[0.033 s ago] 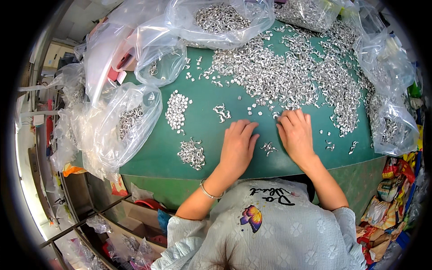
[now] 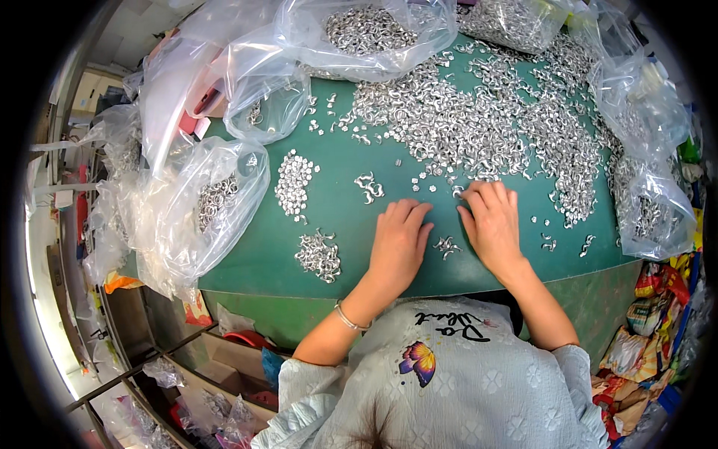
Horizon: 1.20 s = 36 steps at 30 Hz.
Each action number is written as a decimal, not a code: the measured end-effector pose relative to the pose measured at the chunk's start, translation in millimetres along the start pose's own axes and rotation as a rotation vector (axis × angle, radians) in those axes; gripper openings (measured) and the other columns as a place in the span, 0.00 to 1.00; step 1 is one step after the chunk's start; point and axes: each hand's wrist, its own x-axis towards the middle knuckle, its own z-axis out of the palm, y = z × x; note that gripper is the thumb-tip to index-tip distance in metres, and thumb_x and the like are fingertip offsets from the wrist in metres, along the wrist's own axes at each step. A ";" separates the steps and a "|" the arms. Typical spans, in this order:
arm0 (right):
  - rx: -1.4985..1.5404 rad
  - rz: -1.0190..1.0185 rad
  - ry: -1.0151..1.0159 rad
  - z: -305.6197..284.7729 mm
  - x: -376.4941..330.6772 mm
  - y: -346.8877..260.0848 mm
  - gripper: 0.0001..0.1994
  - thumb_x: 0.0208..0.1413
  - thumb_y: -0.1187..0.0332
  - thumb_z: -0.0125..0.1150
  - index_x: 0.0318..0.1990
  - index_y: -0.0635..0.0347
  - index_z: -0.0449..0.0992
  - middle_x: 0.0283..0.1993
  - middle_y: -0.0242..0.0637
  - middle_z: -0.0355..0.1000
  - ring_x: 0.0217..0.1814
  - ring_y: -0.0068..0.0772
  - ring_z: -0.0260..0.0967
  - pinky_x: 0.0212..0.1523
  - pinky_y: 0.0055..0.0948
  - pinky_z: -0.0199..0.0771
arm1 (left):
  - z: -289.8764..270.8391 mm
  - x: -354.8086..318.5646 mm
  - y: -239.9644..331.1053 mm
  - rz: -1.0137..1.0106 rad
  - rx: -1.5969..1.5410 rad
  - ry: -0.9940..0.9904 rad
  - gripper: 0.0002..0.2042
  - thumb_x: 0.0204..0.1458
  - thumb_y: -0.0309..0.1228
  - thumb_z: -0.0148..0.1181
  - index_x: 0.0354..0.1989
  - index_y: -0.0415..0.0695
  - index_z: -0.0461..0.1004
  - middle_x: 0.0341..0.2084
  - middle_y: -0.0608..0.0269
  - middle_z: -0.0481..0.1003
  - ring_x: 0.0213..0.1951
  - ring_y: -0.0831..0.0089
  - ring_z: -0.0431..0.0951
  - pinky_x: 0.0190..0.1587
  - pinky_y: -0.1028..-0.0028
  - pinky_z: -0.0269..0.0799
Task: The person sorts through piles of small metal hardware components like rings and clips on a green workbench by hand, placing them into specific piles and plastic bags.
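A worker bends over a green table, both hands lying palm-down and open upon it. The left hand grips nothing; the right hand has its fingertips touching the near edge of a broad heap of small silver metal pieces. A few loose pieces lie between the hands, smaller sorted piles sit to the left, and clear plastic bags of the same parts ring the table

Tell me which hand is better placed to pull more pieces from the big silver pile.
Right, probably. The right hand already has its fingertips at the edge of the big pile of silver pieces, while the left hand lies flat on bare green table.
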 end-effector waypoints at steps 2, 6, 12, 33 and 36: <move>0.043 0.011 0.019 1.1 1.0 -0.8 0.06 0.46 0.74 0.63 0.32 0.62 0.73 0.38 0.36 0.68 0.43 0.38 0.63 0.41 0.35 0.58 | 10.9 5.6 3.9 0.002 0.001 -0.019 0.15 0.47 0.23 0.61 0.46 0.41 0.72 0.39 0.57 0.71 0.42 0.58 0.70 0.44 0.64 0.64; 0.158 -0.008 -0.065 -0.8 -0.8 5.3 0.07 0.46 0.75 0.63 0.33 0.61 0.75 0.39 0.35 0.69 0.43 0.37 0.63 0.42 0.35 0.59 | 30.9 28.9 6.5 0.072 0.027 0.027 0.13 0.46 0.21 0.61 0.43 0.40 0.72 0.38 0.57 0.70 0.41 0.58 0.70 0.43 0.64 0.64; 0.284 0.019 0.008 -11.8 1.4 24.3 0.10 0.46 0.77 0.63 0.38 0.60 0.77 0.41 0.34 0.71 0.44 0.38 0.66 0.45 0.35 0.61 | 33.1 22.0 -4.5 0.106 0.013 -0.012 0.08 0.46 0.22 0.61 0.36 0.40 0.72 0.36 0.57 0.70 0.40 0.59 0.70 0.42 0.64 0.64; 0.152 -0.147 -0.065 5.9 32.7 28.2 0.17 0.47 0.72 0.65 0.47 0.58 0.74 0.59 0.38 0.64 0.66 0.43 0.56 0.61 0.46 0.56 | -0.1 35.9 -48.2 -0.002 0.401 0.259 0.15 0.47 0.25 0.61 0.45 0.42 0.70 0.48 0.56 0.66 0.53 0.56 0.65 0.54 0.58 0.56; 0.114 -0.207 -0.020 20.6 55.4 8.0 0.17 0.47 0.72 0.64 0.48 0.58 0.74 0.57 0.38 0.66 0.64 0.44 0.57 0.60 0.45 0.57 | 8.8 46.5 -49.4 0.018 0.414 0.234 0.13 0.47 0.24 0.62 0.43 0.43 0.72 0.45 0.60 0.68 0.50 0.62 0.66 0.52 0.60 0.56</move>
